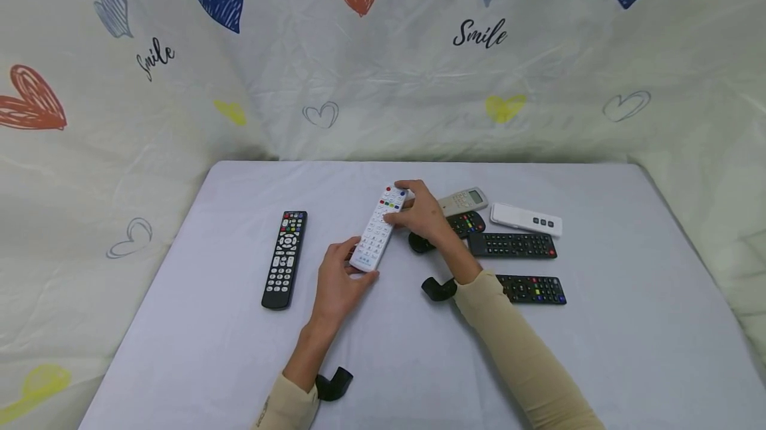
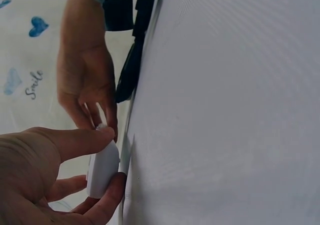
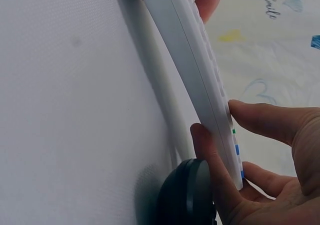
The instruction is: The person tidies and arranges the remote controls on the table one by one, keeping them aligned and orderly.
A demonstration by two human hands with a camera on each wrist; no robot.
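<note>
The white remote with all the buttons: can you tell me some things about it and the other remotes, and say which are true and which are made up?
1. Both hands hold the white remote. True: the left hand grips its near end, the right hand its far end.
2. The long black remote lies left of it. True.
3. A hand touches that black remote. False: it lies alone.
4. The table is red. False: it is whitish.

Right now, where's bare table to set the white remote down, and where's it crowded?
Free: the wide strip along the table near edge, between the sleeves; the far band by the backdrop; the left margin beyond the black remote. Crowded: right of centre, where five remotes cluster beside the right hand. Both hands, the left hand included, hold the white remote.
</note>
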